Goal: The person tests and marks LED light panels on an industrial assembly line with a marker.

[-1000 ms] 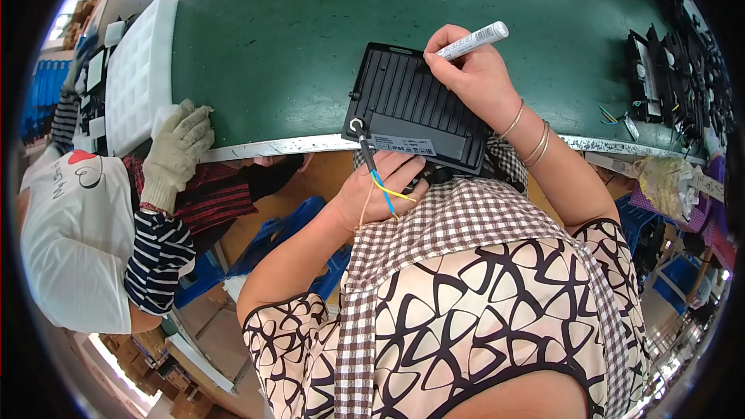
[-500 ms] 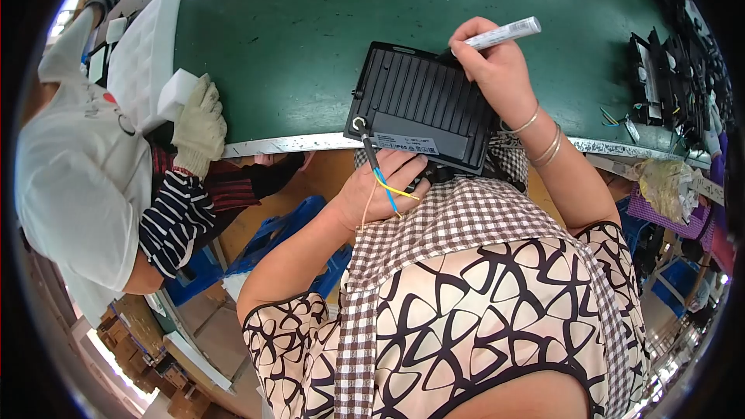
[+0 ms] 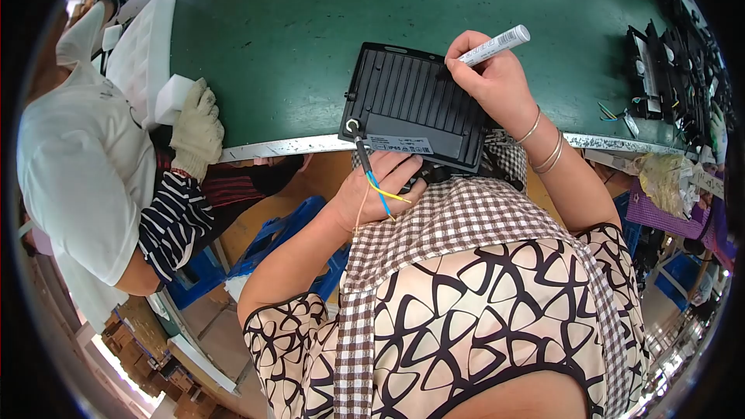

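Note:
A black ribbed housing [image 3: 419,89] with a printed label [image 3: 400,144] rests tilted at the table's near edge. My left hand [image 3: 376,190] grips its lower edge, with part of the fingers hidden beneath it. From a fitting at the housing's lower left, a short black cable [image 3: 363,152] hangs over that hand and ends in yellow, blue and pale wires. My right hand [image 3: 493,77] is closed round a white marker pen [image 3: 497,45] at the housing's upper right edge. The pen's tip is hidden by the fingers.
A green table [image 3: 272,46] has a pale metal edge. At the left, a co-worker's gloved hand [image 3: 195,128] touches a white foam block [image 3: 172,99], beside a larger foam tray [image 3: 143,54]. Black parts [image 3: 656,77] and loose wires lie at the right.
The housing and my left hand have shifted slightly left. My right hand has moved a little down along the housing's edge, and the pen has tilted a bit more upward.

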A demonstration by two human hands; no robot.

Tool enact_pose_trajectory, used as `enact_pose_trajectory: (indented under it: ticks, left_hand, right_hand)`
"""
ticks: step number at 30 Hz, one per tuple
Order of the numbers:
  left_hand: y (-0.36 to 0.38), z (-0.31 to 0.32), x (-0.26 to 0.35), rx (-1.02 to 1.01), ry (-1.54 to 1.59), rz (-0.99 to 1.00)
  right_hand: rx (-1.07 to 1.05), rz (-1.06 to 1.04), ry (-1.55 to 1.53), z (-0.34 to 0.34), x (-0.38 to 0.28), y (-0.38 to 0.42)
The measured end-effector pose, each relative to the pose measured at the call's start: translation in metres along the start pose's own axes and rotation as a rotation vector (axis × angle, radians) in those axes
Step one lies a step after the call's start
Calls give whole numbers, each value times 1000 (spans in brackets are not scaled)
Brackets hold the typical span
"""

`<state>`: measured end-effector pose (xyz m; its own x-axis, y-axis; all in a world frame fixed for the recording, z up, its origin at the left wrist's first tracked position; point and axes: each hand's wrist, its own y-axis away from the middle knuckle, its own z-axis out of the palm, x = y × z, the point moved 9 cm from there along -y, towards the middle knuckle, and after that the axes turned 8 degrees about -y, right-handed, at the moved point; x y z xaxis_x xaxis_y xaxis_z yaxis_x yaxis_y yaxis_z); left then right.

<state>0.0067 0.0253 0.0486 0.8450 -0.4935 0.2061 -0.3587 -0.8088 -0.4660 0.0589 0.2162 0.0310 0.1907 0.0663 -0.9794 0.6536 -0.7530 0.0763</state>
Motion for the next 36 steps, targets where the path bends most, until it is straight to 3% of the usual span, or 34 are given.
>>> enact_pose_trajectory:
  ticks: [4, 10, 25, 36]
  left_hand:
    - [-1, 1, 1, 0, -14, 13]
    - [0, 3, -1, 7, -8, 1]
    - [1, 3, 1, -5, -19, 50]
    - [2, 6, 0, 0, -8, 38]
  right_hand:
    - [118, -7, -39, -10, 2, -1]
    - [133, 15, -155, -26, 12, 3]
    - [105, 40, 21, -28, 13, 6]
    - [175, -11, -330, -45, 8, 21]
